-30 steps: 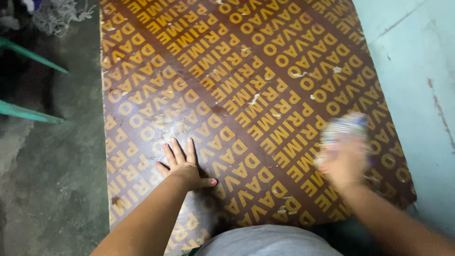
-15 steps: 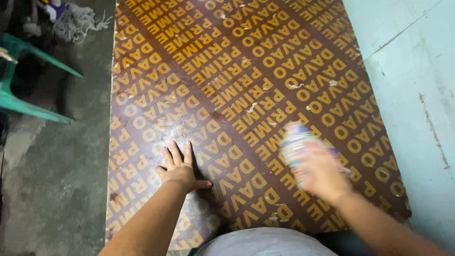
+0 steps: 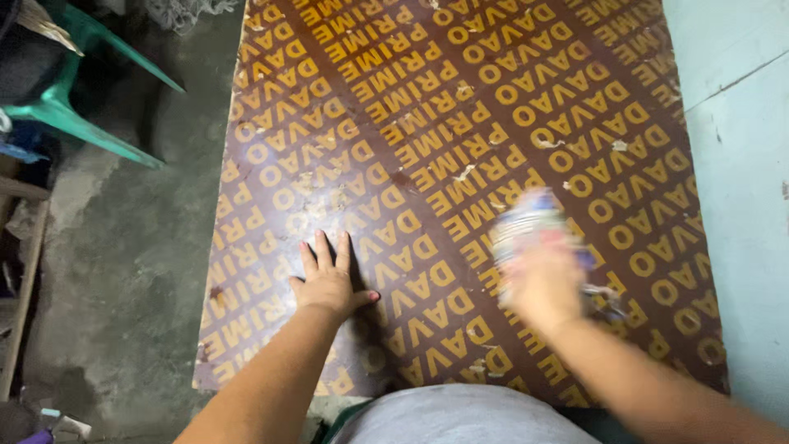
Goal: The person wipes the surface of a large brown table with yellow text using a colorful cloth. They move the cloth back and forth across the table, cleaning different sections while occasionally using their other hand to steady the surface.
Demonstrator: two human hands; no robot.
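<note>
Grey concrete floor, brown lettered panel [image 3: 509, 99] on it. Our left hand [image 3: 329, 284] lies flat, fingers spread; right hand [image 3: 546, 284], blurred, clutches a rag [image 3: 526, 222]. Pale smudges beyond left fingertips remain.

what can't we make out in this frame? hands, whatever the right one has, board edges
- Head view: right hand smeared by motion blur; finger positions unreadable.
- The pale multicoloured wad it grips is blurred too; its kind can't be told.
- Brown board: far edge cut by the top of the frame, near edge hidden by the person's grey shirt.
- Left hand lies flat, sharp; nothing seen beneath it.
</note>
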